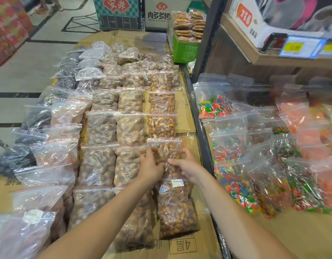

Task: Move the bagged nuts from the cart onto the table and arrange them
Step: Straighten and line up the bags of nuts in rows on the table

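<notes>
Several clear zip bags of brown nuts lie in rows on a table covered with flattened cardboard (185, 116). My left hand (151, 166) and my right hand (188, 166) both grip one bag of golden nuts (166, 149) in the rightmost row, one hand on each side edge. That bag lies between another golden bag (161, 125) beyond it and a labelled one (177, 206) nearer to me. Bags of paler nuts (129, 128) fill the columns to the left. No cart is in view.
Dark dried-fruit bags (13, 161) line the table's left edge. A black-framed shelf (200, 120) to the right holds bags of colourful candy (240, 191). A green box of biscuits (183, 45) stands at the far end; tiled floor lies on the left.
</notes>
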The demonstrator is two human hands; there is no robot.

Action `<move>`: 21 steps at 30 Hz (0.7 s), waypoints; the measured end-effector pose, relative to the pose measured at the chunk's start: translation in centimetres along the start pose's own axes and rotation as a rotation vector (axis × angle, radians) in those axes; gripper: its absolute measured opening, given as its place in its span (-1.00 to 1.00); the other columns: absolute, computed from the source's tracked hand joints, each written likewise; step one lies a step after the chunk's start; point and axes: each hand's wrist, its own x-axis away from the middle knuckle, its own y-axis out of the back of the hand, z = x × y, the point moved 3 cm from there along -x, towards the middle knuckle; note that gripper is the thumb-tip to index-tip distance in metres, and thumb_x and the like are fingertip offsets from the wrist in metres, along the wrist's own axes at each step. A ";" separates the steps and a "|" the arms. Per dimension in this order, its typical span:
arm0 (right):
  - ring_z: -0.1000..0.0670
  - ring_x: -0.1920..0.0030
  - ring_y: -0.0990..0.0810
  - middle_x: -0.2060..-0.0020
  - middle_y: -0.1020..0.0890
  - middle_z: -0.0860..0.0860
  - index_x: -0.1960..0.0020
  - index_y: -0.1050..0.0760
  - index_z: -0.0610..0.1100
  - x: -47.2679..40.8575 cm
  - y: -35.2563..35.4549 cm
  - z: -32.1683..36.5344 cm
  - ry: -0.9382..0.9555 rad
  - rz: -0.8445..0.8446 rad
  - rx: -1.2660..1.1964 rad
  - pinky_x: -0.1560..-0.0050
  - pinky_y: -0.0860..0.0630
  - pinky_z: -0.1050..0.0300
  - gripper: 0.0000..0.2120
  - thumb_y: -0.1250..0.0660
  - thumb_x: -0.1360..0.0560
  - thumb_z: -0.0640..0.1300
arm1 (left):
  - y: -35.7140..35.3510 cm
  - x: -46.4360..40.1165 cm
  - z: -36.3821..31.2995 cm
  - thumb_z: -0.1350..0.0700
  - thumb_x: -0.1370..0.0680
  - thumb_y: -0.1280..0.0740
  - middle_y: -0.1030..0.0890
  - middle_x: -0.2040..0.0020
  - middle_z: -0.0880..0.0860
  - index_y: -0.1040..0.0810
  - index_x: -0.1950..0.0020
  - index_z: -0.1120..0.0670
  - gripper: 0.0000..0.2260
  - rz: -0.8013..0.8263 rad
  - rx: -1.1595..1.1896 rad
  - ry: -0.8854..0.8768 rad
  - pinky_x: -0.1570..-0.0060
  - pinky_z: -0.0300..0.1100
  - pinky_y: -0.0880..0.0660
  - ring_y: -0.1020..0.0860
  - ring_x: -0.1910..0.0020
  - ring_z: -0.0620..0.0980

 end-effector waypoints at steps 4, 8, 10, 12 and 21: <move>-0.05 0.12 -0.69 -0.06 -0.71 -0.12 -0.33 -0.41 -0.11 0.4 0.1 -0.1 -0.048 0.006 -0.181 0.29 -0.64 0.03 -0.48 -0.55 -0.46 -0.27 | 0.2 -0.1 -0.2 0.19 -0.50 -0.49 -0.57 -0.06 0.08 -0.27 -0.25 -0.06 -0.51 0.088 0.124 0.063 0.18 -0.16 -0.64 -0.63 0.06 0.02; -0.04 0.09 -0.73 -0.02 -0.74 -0.09 -0.32 -0.38 0.00 0.6 0.1 -0.2 -0.039 0.041 -0.199 0.07 -0.70 -0.06 -0.49 -0.52 -0.50 -0.29 | 0.2 -0.5 -0.4 0.17 -0.34 -0.54 -0.55 -0.15 0.17 -0.28 -0.19 -0.16 -0.41 0.125 0.198 0.098 0.31 -0.07 -0.62 -0.67 0.10 0.15; -0.08 0.00 -0.72 -0.12 -0.72 -0.12 -0.41 -0.34 0.00 0.7 0.1 -0.3 -0.042 0.048 -0.166 -0.23 -0.61 -0.17 -0.45 -0.48 -0.53 -0.27 | -0.1 -1.2 0.4 0.19 -0.28 -0.53 -0.52 -0.18 0.25 -0.30 -0.07 -0.26 -0.41 0.126 0.253 0.119 0.36 -0.05 -0.61 -0.68 0.16 0.22; -0.07 -0.04 -0.70 -0.17 -0.68 -0.13 -0.50 -0.28 -0.05 0.9 0.2 -0.3 -0.044 0.057 -0.140 -0.30 -0.53 -0.16 -0.41 -0.46 -0.56 -0.25 | 0.1 -1.2 0.2 0.22 -0.30 -0.54 -0.56 -0.16 0.26 -0.30 -0.06 -0.27 -0.40 0.120 0.270 0.115 0.34 -0.01 -0.64 -0.70 0.14 0.22; -0.10 -0.11 -0.72 -0.17 -0.68 -0.09 -0.51 -0.31 -0.06 0.7 0.0 0.7 -0.013 0.032 -0.079 -0.26 -0.59 -0.27 -0.25 -0.60 -0.43 -0.16 | 0.4 -0.2 0.6 0.28 -0.53 -0.47 -0.63 -0.04 0.11 -0.25 -0.38 -0.10 -0.42 0.092 0.387 0.131 0.24 0.03 -0.64 -0.65 0.19 0.08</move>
